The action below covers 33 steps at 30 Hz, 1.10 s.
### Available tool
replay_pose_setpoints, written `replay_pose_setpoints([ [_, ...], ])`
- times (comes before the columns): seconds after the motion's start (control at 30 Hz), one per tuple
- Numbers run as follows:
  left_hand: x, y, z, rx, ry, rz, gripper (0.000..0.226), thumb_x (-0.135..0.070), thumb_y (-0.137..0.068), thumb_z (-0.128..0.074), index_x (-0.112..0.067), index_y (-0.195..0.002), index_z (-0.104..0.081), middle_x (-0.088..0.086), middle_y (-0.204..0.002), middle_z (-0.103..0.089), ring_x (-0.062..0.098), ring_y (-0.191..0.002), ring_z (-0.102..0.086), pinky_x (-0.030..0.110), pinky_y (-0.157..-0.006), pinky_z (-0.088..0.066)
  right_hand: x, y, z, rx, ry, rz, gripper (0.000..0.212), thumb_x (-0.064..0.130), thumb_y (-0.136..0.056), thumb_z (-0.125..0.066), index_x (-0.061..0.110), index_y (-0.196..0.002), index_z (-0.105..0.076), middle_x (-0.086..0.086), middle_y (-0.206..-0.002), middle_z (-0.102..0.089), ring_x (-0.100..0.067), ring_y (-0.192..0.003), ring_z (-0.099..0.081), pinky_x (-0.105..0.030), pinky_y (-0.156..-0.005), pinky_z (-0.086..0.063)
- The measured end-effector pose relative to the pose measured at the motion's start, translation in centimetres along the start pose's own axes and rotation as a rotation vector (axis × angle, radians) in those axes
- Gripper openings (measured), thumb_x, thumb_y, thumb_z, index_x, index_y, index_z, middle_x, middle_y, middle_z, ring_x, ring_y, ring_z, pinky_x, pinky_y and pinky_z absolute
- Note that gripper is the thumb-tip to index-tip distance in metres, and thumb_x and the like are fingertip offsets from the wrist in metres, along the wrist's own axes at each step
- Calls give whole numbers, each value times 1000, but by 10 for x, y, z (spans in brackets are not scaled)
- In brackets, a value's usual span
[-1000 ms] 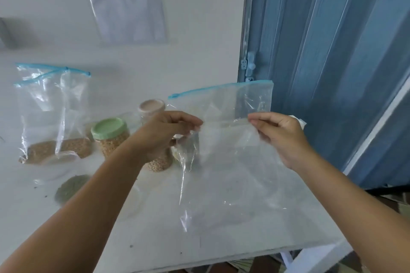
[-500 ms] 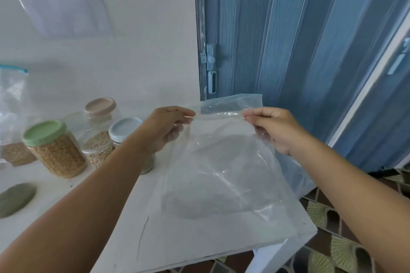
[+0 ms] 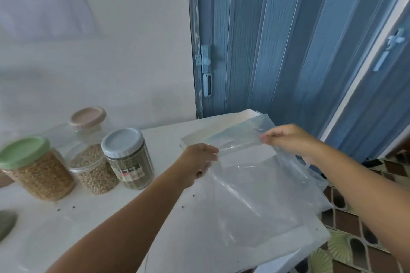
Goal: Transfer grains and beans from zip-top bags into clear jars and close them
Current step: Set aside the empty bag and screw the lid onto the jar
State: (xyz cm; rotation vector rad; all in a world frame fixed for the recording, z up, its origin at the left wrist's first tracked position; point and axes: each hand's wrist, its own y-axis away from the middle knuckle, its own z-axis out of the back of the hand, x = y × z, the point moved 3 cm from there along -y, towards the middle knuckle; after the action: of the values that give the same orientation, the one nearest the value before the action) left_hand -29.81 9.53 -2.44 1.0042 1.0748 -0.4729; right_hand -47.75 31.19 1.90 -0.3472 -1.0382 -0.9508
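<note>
Sagging across the right end of the white table (image 3: 137, 224), an empty clear zip-top bag (image 3: 255, 195) hangs by its upper edge right of centre in the frame; the left hand (image 3: 197, 162) pinches that edge at one end and the right hand (image 3: 288, 139) pinches the other, the two hands well apart; at lower left stand a green-lidded jar (image 3: 33, 168) of tan grain, a pink-lidded jar (image 3: 91, 150) of pale grain and a grey-lidded jar (image 3: 128, 159) of dark green beans; behind, a blue folding door (image 3: 277, 40) fills the upper right.
</note>
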Motion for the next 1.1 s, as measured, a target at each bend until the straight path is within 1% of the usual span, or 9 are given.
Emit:
replay_pose_setpoints([
  [0.07,6,-4,-10,6,-61,-12,16,-8,-96,-71,-17,-109,-74,8,-100,-64,19,-84,-55,24,-64,-40,-9,-4,-1,24,12,-6,8,31,-94,-77,29,-100,-81,16,-101,-77,-2,-100,-68,-15,-77,-49],
  [0.37,18,-27,-10,-117,-315,-119,18,-14,-94,-75,-16,-111,-68,5,-110,-63,13,-75,-54,19,-56,-40,-38,-26,-23,132,5,-50,9,28,-96,-74,28,-102,-80,13,-108,-76,-6,-104,-68,-19,-82,-52],
  [0.5,21,-34,8,-166,-408,-123,17,-13,-90,-79,-20,-102,-69,6,-120,-61,20,-93,-60,25,-69,-48,-37,-26,-37,167,94,0,12,26,-98,-69,33,-103,-78,18,-110,-73,-3,-105,-67,-18,-86,-49],
  [0.63,20,-39,35,-233,-560,-130,18,-10,-88,-80,-23,-97,-71,8,-125,-65,27,-110,-61,31,-85,-52,-30,-21,-63,240,140,13,19,36,-98,-66,36,-115,-75,21,-110,-68,2,-90,-61,-19,-76,-48],
  [0.73,21,-40,46,-260,-589,-122,18,-8,-88,-80,-19,-101,-74,6,-122,-65,26,-106,-61,31,-84,-51,-30,-22,-74,233,197,32,25,35,-97,-64,36,-120,-74,19,-125,-67,-5,-113,-63,-24,-98,-49],
  [0.83,20,-40,47,-263,-575,-136,15,-9,-89,-80,-18,-99,-74,3,-114,-67,23,-100,-62,26,-71,-49,-27,-22,-73,216,193,52,25,28,-99,-62,33,-120,-75,15,-126,-69,-7,-118,-62,-25,-106,-47],
  [0.93,10,-36,48,-246,-467,-165,8,-10,-90,-80,-13,-97,-76,-1,-93,-69,17,-85,-59,24,-64,-44,-21,-25,-59,145,76,51,28,15,-100,-57,30,-111,-77,10,-103,-72,-9,-94,-66,-24,-91,-52],
  [1.0,-2,-30,46,-256,-393,-204,4,-12,-90,-81,-12,-92,-77,-2,-88,-70,14,-81,-60,25,-66,-44,-18,-29,-49,116,-11,32,32,11,-99,-52,27,-106,-78,5,-95,-70,-10,-73,-65,-28,-89,-53],
  [1.1,-11,-27,37,-242,-368,-233,15,-18,-86,-86,-12,-93,-76,-2,-89,-70,15,-82,-62,27,-70,-46,-15,-36,-35,98,6,37,35,11,-100,-48,29,-107,-78,7,-84,-66,-11,-65,-63,-26,-82,-50],
])
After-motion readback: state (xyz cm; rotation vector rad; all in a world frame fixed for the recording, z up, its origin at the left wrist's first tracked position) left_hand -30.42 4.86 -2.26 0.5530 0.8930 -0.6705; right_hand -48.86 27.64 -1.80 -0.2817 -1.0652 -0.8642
